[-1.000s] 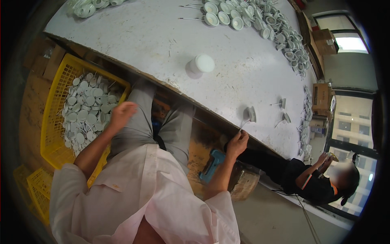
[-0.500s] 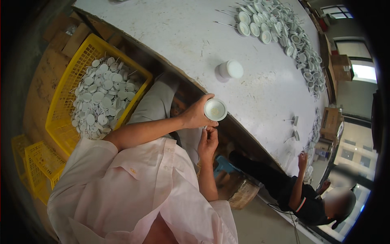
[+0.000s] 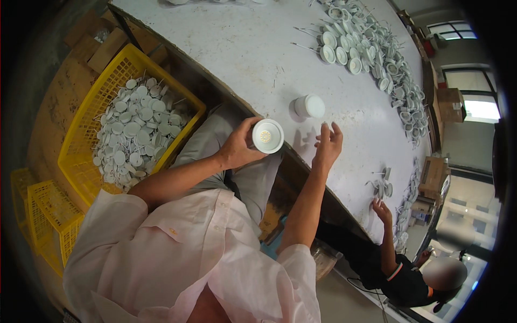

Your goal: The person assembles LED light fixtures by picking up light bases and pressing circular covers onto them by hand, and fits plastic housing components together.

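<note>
My left hand (image 3: 240,146) is closed round a white LED downlight (image 3: 268,137), held at the table's near edge. Its round rim faces up and a cluster of small yellowish LED dots shows inside the cup. Over the tabletop, my right hand (image 3: 328,146) is raised with its fingers apart and nothing in them. Just beyond those fingers, a short white cylinder with a smooth round top (image 3: 311,106) stands on the white table (image 3: 253,59); it looks like a stack of round covers, though I cannot tell for sure.
Many white downlights with wires (image 3: 371,56) are heaped along the table's far side. A yellow basket (image 3: 72,132) full of similar round white parts stands at my left, near more yellow baskets (image 3: 54,215). On the right, a co-worker (image 3: 377,269) reaches to several lamps (image 3: 383,187).
My right hand has left the downlight's underside and moved up and right over the table, its fingers opening. My left hand has shifted slightly left with the downlight. The co-worker's hand has moved too.
</note>
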`<move>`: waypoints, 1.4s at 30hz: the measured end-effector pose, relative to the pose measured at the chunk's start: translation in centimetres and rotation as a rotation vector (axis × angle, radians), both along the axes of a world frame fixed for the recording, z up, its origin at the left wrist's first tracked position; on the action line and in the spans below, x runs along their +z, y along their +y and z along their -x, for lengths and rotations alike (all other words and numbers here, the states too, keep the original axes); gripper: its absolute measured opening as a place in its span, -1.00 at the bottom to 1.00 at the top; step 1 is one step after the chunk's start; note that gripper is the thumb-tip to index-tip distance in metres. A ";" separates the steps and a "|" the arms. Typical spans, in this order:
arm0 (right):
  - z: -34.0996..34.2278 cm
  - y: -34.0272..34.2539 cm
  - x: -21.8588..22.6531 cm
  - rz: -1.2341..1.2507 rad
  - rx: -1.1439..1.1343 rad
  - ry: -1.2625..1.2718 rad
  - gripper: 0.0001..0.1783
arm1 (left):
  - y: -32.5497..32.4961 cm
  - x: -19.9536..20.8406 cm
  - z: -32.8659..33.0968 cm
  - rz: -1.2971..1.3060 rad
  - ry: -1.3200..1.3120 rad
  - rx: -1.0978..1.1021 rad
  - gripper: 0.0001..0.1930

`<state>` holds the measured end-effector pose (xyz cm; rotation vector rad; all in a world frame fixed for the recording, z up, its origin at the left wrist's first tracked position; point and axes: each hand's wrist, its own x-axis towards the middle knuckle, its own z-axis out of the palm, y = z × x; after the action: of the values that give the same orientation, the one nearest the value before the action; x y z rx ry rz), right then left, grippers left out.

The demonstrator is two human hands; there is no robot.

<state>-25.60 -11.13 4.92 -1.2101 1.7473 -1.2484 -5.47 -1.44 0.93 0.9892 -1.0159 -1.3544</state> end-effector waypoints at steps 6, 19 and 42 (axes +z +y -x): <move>-0.4 -4.2 -1.5 -0.099 0.023 -0.004 -0.64 | 0.6 -1.6 -3.5 0.052 -0.098 0.164 -0.23; 0.0 -2.1 -0.8 0.015 -0.064 -0.543 -0.84 | 1.5 -2.6 -4.6 -0.030 -0.206 0.141 -0.26; -0.5 2.3 -0.1 0.013 -0.056 -0.787 -0.91 | 1.8 -1.7 -3.7 -0.063 -0.170 0.024 -0.24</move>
<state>-25.10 -8.80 4.77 -0.5407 1.1843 -1.4981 -1.80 0.36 -0.76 1.1759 -1.0892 -1.3064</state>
